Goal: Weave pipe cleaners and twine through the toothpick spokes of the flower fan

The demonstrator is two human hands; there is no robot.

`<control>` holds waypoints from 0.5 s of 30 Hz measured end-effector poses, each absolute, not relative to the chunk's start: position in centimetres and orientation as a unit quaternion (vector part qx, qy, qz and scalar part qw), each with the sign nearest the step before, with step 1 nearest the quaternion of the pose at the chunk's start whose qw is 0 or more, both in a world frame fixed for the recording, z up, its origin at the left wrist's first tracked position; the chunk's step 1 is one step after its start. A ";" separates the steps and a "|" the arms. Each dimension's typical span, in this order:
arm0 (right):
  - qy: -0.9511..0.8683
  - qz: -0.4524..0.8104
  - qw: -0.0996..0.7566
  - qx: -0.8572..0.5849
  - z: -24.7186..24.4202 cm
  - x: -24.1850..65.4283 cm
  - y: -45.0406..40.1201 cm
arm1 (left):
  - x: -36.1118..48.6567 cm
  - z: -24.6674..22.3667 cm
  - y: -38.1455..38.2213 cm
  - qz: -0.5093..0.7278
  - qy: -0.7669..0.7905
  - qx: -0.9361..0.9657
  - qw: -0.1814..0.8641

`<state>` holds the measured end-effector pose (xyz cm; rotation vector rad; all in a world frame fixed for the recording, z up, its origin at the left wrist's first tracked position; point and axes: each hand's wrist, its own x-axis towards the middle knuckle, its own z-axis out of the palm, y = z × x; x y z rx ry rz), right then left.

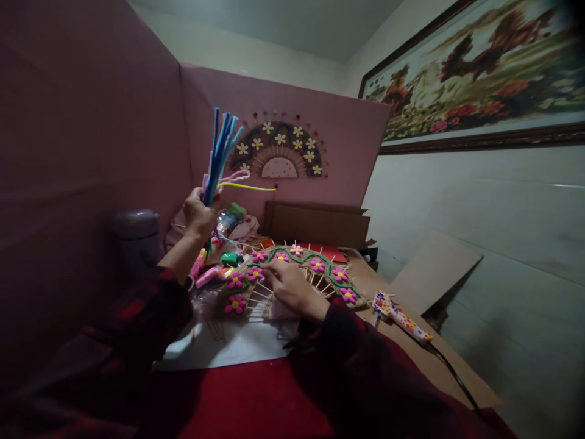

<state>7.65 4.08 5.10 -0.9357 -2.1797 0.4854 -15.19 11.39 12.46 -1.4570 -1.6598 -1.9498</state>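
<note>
My left hand (pixel 200 214) is raised at the left, its fingers wrapped round a bundle of blue pipe cleaners (pixel 221 152), with a yellow one and pink ones sticking out to the right. Below and to the right, my right hand (pixel 287 283) is over the fan-shaped piece (pixel 329 269), which has sticks, pink flowers and a wavy green strip. The thumb and forefinger of that hand are pressed together near a pink flower (pixel 255 274); anything between them is too small to make out.
A patterned glue gun (pixel 402 317) with a black cord lies at the right on brown cardboard (pixel 445 360). Packets and a green package (pixel 230 259) crowd the left. A finished fan (pixel 280 139) hangs on the pink partition (pixel 320 116). A dark cylinder (pixel 137 241) stands far left.
</note>
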 end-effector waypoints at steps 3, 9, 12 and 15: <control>-0.788 0.365 0.352 -0.349 5.9 3.7 7.1 | -14.2 13.0 10.1 -0.661 -0.531 -0.516 0.122; -0.761 0.422 0.377 -0.317 5.8 -1.3 11.1 | -13.8 14.0 8.3 -0.693 -0.476 -0.520 0.153; -0.770 0.381 0.407 -0.310 5.7 -2.0 12.1 | -14.2 14.6 7.6 -0.724 -0.453 -0.495 0.161; -0.775 0.297 0.449 -0.332 5.8 -2.0 12.9 | -14.6 15.5 7.0 -0.763 -0.427 -0.454 0.170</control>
